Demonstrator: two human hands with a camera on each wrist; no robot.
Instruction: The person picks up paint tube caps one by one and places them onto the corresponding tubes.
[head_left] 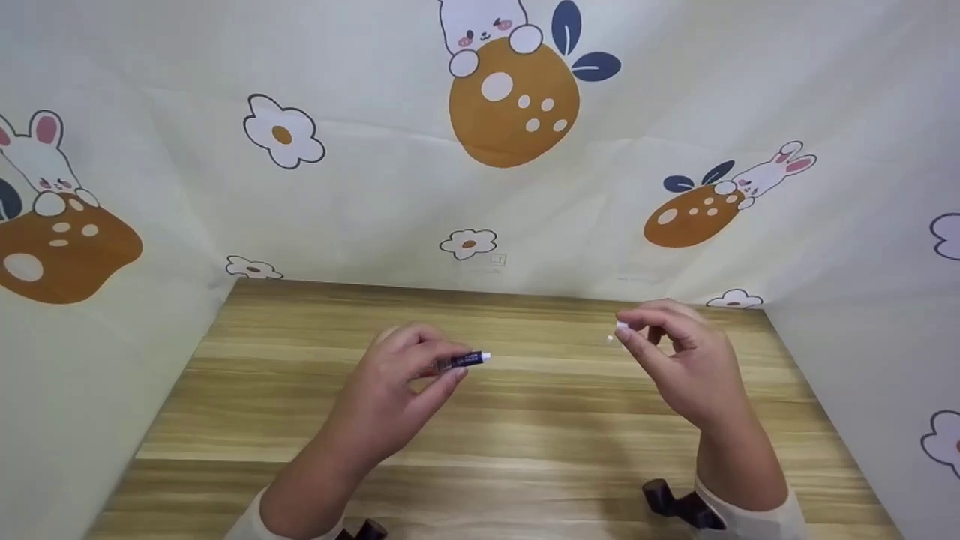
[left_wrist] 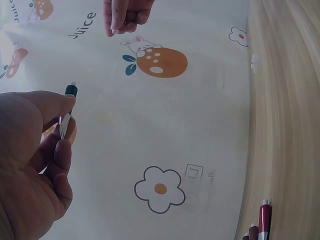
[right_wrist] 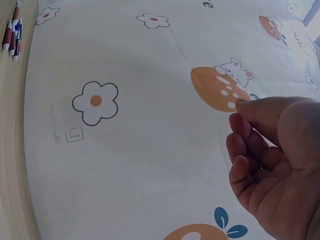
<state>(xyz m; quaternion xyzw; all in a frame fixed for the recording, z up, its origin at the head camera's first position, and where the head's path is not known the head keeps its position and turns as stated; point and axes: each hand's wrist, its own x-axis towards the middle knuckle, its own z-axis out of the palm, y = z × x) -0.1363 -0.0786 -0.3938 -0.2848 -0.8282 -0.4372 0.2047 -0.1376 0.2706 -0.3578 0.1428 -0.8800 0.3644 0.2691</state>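
My left hand (head_left: 390, 382) pinches a pen (head_left: 466, 359) between thumb and fingers. Its dark end and white tip stick out to the right; the rest of the barrel is partly hidden by fingers. In the left wrist view this pen (left_wrist: 71, 91) points upward. My right hand (head_left: 690, 360) is raised over the far right of the table, pinching a small white piece (head_left: 622, 325) at its fingertips. Its other fingers are loosely bent in the right wrist view. Just left of those fingertips, a tiny white bit (head_left: 609, 338) shows against the wood.
Several pens with white tips lie together on the wooden table (head_left: 525, 465), among them a red one (left_wrist: 264, 217). A small white object (left_wrist: 255, 63) is near the table's far edge. A printed cloth (head_left: 360, 187) hangs around the back and sides.
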